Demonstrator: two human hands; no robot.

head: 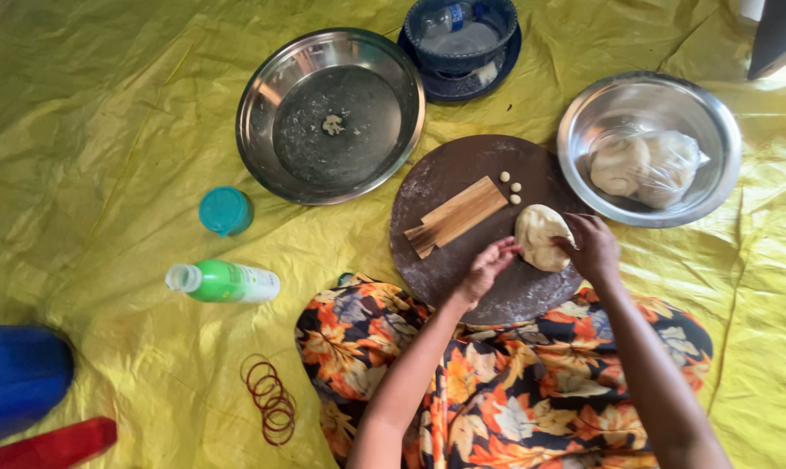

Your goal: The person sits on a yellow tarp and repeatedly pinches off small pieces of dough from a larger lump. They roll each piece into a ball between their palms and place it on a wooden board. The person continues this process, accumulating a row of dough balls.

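A flattened round of pale dough (539, 234) lies on a dark round board (462, 269) dusted with flour. My right hand (594, 248) grips the dough's right edge. My left hand (488, 267) touches its left edge with the fingertips. Three small dough balls (511, 188) and a bundle of flat wooden sticks (455, 217) rest on the board's far part.
A steel bowl (710, 187) at the right holds bagged dough (646, 165). A wide steel pan (330, 115) and a blue bowl on a plate (460, 35) stand behind. A green bottle (224, 281), teal cap (225, 211) and red rubber bands (271, 408) lie left on the yellow sheet (106, 130).
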